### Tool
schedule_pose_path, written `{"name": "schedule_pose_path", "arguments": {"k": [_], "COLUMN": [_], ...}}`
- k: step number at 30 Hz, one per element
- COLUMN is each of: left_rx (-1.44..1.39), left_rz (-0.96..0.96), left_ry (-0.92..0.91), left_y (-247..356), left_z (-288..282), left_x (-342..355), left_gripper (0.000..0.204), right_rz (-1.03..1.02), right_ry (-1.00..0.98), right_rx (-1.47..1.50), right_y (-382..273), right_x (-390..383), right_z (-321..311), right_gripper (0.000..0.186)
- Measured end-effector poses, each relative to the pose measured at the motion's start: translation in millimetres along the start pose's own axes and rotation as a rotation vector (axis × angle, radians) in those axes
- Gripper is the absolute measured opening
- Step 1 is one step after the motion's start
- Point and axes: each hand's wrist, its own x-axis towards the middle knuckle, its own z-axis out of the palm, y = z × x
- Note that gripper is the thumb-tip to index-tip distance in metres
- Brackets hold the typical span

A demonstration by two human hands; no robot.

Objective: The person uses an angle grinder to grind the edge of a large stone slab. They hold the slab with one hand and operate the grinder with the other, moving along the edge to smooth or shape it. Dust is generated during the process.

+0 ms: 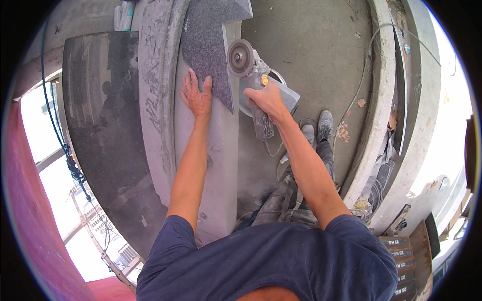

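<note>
A dark grey speckled stone slab [206, 52] with a notched, angled edge lies on the pale concrete ledge [221, 165]. My left hand [196, 95] rests with spread fingers at the slab's near edge, its fingertips touching the stone. My right hand [267, 102] is wrapped round the body of an angle grinder [261, 113]. The grinder's round disc [241, 57] faces up beside the slab's right edge; whether it touches the stone I cannot tell. From the grinder's lower end runs a cord. Partly hidden behind the grinder is a grey flat-sided piece [287, 94].
To the left lies a dark panel [100, 100]. A cable [362, 80] runs along the curved concrete kerb [369, 150] on the right. My dusty shoes [325, 123] stand on the concrete floor [306, 35]. Stacked dark weights [399, 266] sit at lower right; a rope [52, 110] hangs at far left.
</note>
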Motion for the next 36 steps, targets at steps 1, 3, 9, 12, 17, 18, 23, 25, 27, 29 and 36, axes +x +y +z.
{"name": "schedule_pose_path", "arguments": {"k": [1, 3, 9, 12, 17, 18, 23, 25, 27, 29, 36], "left_rx": [-0.003, 0.011, 0.014, -0.001, 0.006, -0.001, 0.014, 0.019, 0.004, 0.001, 0.014], "left_rz": [0.001, -0.004, -0.004, -0.020, -0.014, -0.011, -0.010, -0.011, -0.011, -0.012, -0.014], "left_ry": [-0.001, -0.003, -0.005, -0.016, -0.028, -0.030, -0.045, -0.048, -0.050, -0.047, -0.036], "left_y": [0, 0, 1, 2, 3, 3, 2, 1, 1, -1, -8], "left_z": [0, 0, -1, -1, -2, -2, -3, -3, -3, -2, 1], "left_x": [0, 0, 0, -1, -1, 0, 1, 2, 2, 2, 2], "left_gripper": [0.094, 0.094, 0.094, 0.094, 0.094, 0.094, 0.095, 0.094, 0.094, 0.094, 0.094], "right_rz": [0.003, 0.015, 0.043, 0.019, 0.034, 0.028, 0.002, -0.015, -0.039, -0.014, -0.065], "right_ry": [0.005, 0.014, -0.007, -0.001, -0.019, -0.025, -0.008, 0.001, 0.012, 0.012, 0.078], "right_rx": [-0.004, -0.006, -0.051, 0.016, -0.002, 0.006, -0.004, -0.034, -0.073, -0.066, -0.113], "right_y": [-1, -2, -10, -9, 4, 7, 20, 23, 26, 29, 40], "right_x": [0, 0, 3, -1, -8, -8, -4, -2, 0, 0, -1], "right_z": [0, 0, -1, -1, -3, -3, -4, -4, -5, -5, 0], "right_gripper": [0.026, 0.027, 0.030, 0.030, 0.031, 0.032, 0.041, 0.045, 0.049, 0.053, 0.046]}}
